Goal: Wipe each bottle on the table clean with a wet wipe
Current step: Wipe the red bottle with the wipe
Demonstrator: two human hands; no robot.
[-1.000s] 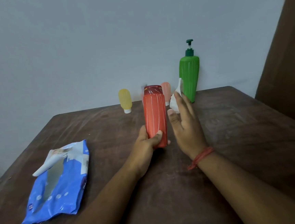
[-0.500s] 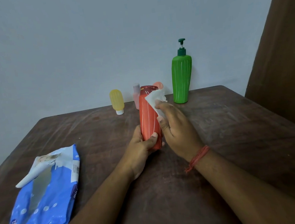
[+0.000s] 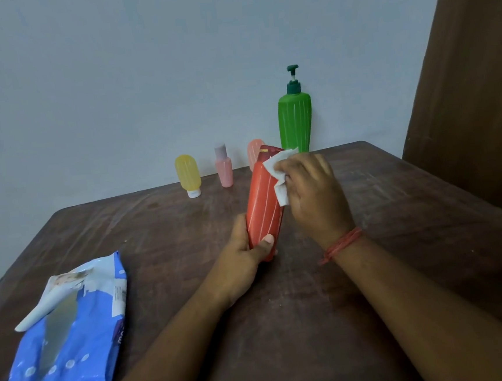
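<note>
- Left hand (image 3: 243, 261) has its grip round the base of the red bottle (image 3: 265, 207), tilted above mid-bench (image 3: 399, 238).
- Right hand (image 3: 313, 194) pinches the wet wipe (image 3: 277, 176) against the bottle's upper side.
- Opened wipe pack (image 3: 66, 349) lies near the left edge.
- Green pump bottle (image 3: 295, 122), yellow bottle (image 3: 188, 174) and pink bottle (image 3: 223, 170) line the far edge.

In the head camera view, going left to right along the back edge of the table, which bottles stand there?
Yellow ribbed squeeze bottle standing on its white cap → small pink bottle with a mauve cap → tall green ribbed pump bottle.
</note>
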